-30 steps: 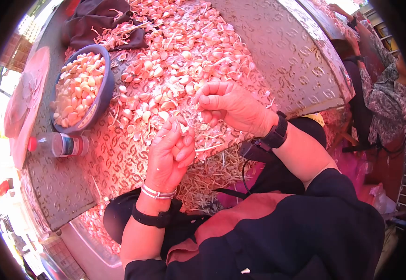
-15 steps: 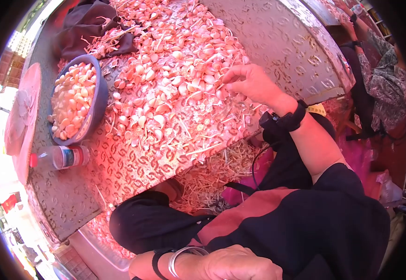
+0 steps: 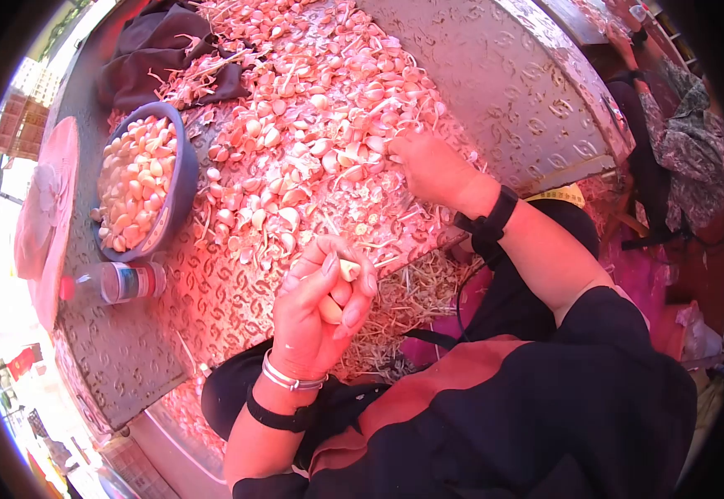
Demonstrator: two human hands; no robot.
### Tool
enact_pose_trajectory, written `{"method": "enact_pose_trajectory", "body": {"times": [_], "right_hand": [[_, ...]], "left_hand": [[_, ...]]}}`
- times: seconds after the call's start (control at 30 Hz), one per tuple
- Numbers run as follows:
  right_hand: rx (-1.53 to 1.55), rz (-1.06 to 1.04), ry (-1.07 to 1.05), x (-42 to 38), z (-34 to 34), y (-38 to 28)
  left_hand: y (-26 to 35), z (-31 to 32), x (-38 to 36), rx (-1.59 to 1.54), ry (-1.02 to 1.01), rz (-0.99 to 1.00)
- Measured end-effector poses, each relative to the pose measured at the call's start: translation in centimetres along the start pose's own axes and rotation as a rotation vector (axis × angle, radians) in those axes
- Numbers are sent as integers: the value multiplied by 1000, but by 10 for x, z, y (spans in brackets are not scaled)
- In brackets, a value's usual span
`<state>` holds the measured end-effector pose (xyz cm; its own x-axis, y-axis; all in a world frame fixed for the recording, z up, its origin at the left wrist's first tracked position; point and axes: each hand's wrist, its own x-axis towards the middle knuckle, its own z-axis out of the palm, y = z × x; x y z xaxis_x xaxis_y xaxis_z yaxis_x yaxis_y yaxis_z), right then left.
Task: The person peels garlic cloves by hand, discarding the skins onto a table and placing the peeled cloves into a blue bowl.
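Observation:
My left hand point(image 3: 316, 312), with a bracelet and a dark band at its wrist, is raised over the table's near edge. Its fingers curl around a few peeled garlic cloves point(image 3: 330, 311). On the metal table, my right hand point(image 3: 430, 168) rests against the spread of loose garlic cloves point(image 3: 320, 147), fingers bent and closed together. Whatever its fingertips hold, if anything, is hidden. Farther left stands a blue bowl point(image 3: 185, 170) full of pale, peeled cloves point(image 3: 135, 185).
A plastic bottle point(image 3: 129, 283) lies below the bowl, near a hat point(image 3: 47, 220). Dark cloth point(image 3: 150, 54) is bunched at the back left. Dry stalks and skins point(image 3: 403, 308) lie below the table edge. Another person in a patterned sleeve point(image 3: 686, 150) sits at the right.
My left hand has risen from the lap to above the table edge, showing cloves in it. My right hand has shifted slightly downward, its fingers now more tightly folded.

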<state>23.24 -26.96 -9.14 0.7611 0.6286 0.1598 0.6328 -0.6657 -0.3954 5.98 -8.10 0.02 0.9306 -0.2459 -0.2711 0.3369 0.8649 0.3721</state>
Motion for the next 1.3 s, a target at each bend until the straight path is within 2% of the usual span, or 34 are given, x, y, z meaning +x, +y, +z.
{"method": "enact_pose_trajectory", "body": {"times": [0.07, 0.17, 0.23, 0.27, 0.33, 0.43, 0.47, 0.57, 0.63, 0.67, 0.77, 0.8, 0.9, 0.97, 1.0, 1.07, 1.13, 1.2, 1.3], "right_hand": [[-2, -16, 26, 0, 2, 2], [168, 31, 57, 13, -11, -8], [959, 440, -245, 19, -40, -32], [959, 439, -247, 19, -44, -40], [1297, 491, -442, 15, -48, -52], [1296, 457, -429, 13, -44, -64], [1262, 458, -519, 13, -44, -63], [1323, 481, -556, 11, -44, -70], [1401, 483, -569, 9, -38, -71], [1504, 499, -545, 9, -35, -70], [1661, 535, -499, 9, -33, -64], [1699, 562, -505, 10, -33, -64], [1782, 571, -552, 9, -37, -67], [1819, 540, -596, 9, -39, -74], [1819, 541, -593, 9, -37, -76], [1976, 457, -739, 7, -31, -80], [1973, 482, -749, 6, -29, -81], [1935, 480, -741, 6, -29, -84], [1843, 389, -766, 7, -34, -86]], "left_hand": [[2, -19, 12, 22, 60, 23], [6, -37, 23, 78, 137, 74], [6, -37, 27, 100, 158, 94], [6, -31, 28, 169, 224, 100], [5, -30, 29, 241, 289, 105], [9, -37, 28, 334, 261, 149], [18, -36, 27, 351, 294, 223], [71, -32, 23, 443, 352, 546], [115, -31, 20, 513, 459, 840], [136, -38, 17, 650, 572, 953], [140, -30, 8, 906, 764, 1049], [130, -32, 10, 903, 755, 1044], [75, -45, 25, 974, 558, 615], [45, -33, 32, 813, 341, 336], [33, -26, 35, 831, 312, 309], [24, -23, 36, 861, 217, 253], [19, -32, 37, 908, 155, 226], [15, -37, 38, 1015, 135, 410], [15, -30, 34, 826, 182, 288]]}}
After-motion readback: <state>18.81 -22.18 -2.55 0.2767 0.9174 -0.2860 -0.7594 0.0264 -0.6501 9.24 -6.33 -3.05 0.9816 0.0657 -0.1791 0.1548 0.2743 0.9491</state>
